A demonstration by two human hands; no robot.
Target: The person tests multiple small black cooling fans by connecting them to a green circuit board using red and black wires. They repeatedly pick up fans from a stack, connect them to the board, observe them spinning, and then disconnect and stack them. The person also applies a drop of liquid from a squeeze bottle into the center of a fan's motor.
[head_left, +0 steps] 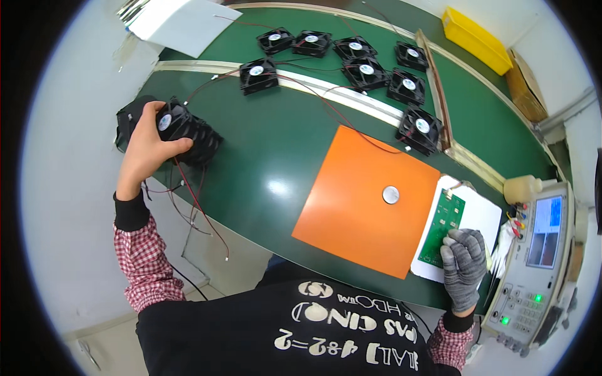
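At the table's left edge my bare left hand (pixel 150 144) grips a black cooling fan (pixel 172 119) by its sides, thumb and fingers spread around the frame. This fan is at the end of a row of several black fans (pixel 204 141) packed together, their red and black leads hanging over the front edge. My right hand (pixel 464 266), in a grey striped glove, is closed with curled fingers at the near end of a green circuit board (pixel 446 222). That board lies on a white tray (pixel 481 212). What the gloved fingertips hold, if anything, is hidden.
An orange mat (pixel 357 207) carries a round silver disc (pixel 390 195). More black fans (pixel 365 73) with leads lie along the far side. A test instrument (pixel 533 269) with a lit screen stands right, beside a pale bottle (pixel 522 188). A yellow bin (pixel 476 41) is far right.
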